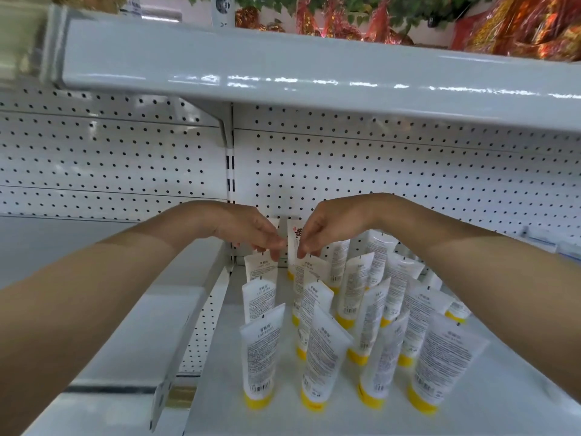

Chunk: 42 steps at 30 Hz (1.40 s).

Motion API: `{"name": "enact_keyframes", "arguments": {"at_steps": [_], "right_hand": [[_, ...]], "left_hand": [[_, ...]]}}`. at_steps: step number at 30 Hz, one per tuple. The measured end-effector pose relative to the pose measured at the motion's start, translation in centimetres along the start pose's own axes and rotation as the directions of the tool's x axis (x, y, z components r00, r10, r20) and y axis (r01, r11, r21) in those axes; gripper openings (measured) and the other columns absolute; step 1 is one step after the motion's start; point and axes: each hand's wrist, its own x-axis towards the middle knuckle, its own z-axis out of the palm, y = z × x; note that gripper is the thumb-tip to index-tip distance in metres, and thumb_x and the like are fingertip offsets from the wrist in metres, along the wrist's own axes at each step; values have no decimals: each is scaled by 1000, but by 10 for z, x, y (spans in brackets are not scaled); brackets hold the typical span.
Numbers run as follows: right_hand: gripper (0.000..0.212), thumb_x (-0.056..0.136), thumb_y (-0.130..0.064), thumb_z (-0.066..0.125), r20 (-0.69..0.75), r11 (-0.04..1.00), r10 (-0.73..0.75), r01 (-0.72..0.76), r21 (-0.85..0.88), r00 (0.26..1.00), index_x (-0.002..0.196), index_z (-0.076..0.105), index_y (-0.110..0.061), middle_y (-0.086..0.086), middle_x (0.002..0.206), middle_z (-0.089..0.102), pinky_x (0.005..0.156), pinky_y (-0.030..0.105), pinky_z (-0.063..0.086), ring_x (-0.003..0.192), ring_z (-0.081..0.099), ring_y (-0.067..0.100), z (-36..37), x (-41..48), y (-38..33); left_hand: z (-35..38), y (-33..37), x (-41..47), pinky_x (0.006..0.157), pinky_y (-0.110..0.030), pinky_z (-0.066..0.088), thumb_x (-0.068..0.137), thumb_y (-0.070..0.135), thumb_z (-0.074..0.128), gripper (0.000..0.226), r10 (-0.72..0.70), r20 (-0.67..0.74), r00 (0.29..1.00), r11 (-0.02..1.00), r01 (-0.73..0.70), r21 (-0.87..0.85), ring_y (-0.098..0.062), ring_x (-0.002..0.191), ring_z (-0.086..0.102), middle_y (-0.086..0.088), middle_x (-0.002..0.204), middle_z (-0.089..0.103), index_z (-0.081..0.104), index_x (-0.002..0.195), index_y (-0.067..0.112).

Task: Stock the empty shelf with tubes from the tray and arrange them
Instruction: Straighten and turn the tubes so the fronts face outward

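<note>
Several white tubes with yellow caps (258, 360) stand cap-down in rows on the white shelf (220, 388). My left hand (248, 229) reaches over the back rows, its fingertips pinching the top edge of a rear-left tube (261, 272). My right hand (333, 228) mirrors it, fingertips pinched on the top of the neighbouring rear tube (309, 272). Another tube (294, 236) at the very back shows its front print between my two hands. The tray is out of view.
A white pegboard back wall (377, 171) closes off the shelf. An upper shelf (283, 67) overhangs close above, carrying red and gold packets (518, 29). A perforated divider (201, 325) borders the tubes on the left, with a neighbouring shelf (94, 247) beyond.
</note>
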Motion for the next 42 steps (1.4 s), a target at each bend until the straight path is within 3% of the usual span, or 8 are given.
{"name": "enact_keyframes", "arguments": {"at_steps": [2, 5, 8, 13, 16, 23, 32, 42], "right_hand": [[19, 92, -35, 63, -24, 1000, 1, -1, -18, 1000, 108, 74, -35, -16, 106, 72, 98, 23, 44, 104, 62, -3, 3, 1, -1], [27, 89, -19, 66, -66, 999, 20, -23, -38, 998, 113, 72, -30, -22, 98, 69, 95, 20, 43, 104, 59, -2, 7, 3, 1], [26, 88, -15, 70, -148, 999, -5, -1, -40, 989, 112, 73, -24, -21, 87, 70, 79, 16, 45, 85, 61, -8, 12, 7, 6], [14, 80, -21, 79, -338, 996, -58, 34, -77, 939, 94, 78, -21, -16, 78, 68, 69, 17, 44, 73, 60, -4, 23, 21, 8], [13, 79, -26, 80, -374, 994, -51, 12, -106, 926, 92, 77, -24, -14, 83, 69, 73, 24, 48, 79, 62, 3, 24, 27, 9], [14, 81, -27, 79, -390, 991, 3, -55, -120, 921, 95, 76, -24, -14, 84, 68, 86, 35, 54, 87, 66, 9, 18, 37, 15], [11, 82, -28, 78, -403, 985, 39, -103, -139, 914, 92, 75, -26, -14, 87, 68, 85, 35, 55, 86, 63, 9, 14, 52, 19], [10, 82, -26, 78, -398, 988, 49, -103, -116, 916, 92, 75, -25, -12, 90, 70, 85, 36, 55, 87, 65, 10, 15, 51, 19]], "left_hand": [[0, -1, 1, 88, -28, 47, 83, 66, 51, 37, -35, -42, 999, 999, 35, -4, -8, 99, 60, 7, 101, 69, 75, 90, 39], [-2, -5, 3, 74, -21, 46, 97, 43, 50, 26, -50, -86, 995, 998, 52, 20, -2, 91, 61, 14, 92, 70, 74, 94, 35], [-3, -11, 3, 82, -21, 49, 94, 22, 59, 21, -15, -82, 996, 997, 21, 74, 1, 94, 61, 21, 94, 69, 72, 105, 34], [4, -14, 14, 76, -25, 47, 79, 29, 77, 9, 62, -252, 966, 981, -13, 191, -7, 86, 60, 11, 88, 65, 72, 84, 35], [11, -17, 23, 72, -22, 47, 77, 26, 79, 10, 94, -327, 940, 987, -45, 156, 2, 84, 60, 17, 84, 67, 72, 80, 32], [4, -25, 42, 66, -19, 46, 79, 21, 78, 10, 81, -497, 864, 985, 7, 172, 4, 74, 60, 21, 72, 63, 70, 78, 28], [3, -27, 56, 81, -35, 55, 77, 24, 79, 13, 58, -474, 879, 981, 38, 190, -6, 81, 65, 17, 77, 67, 69, 74, 31], [3, -25, 51, 80, -32, 53, 78, 28, 77, 12, 46, -441, 896, 971, 64, 231, -10, 87, 63, 16, 84, 64, 66, 77, 33]]}}
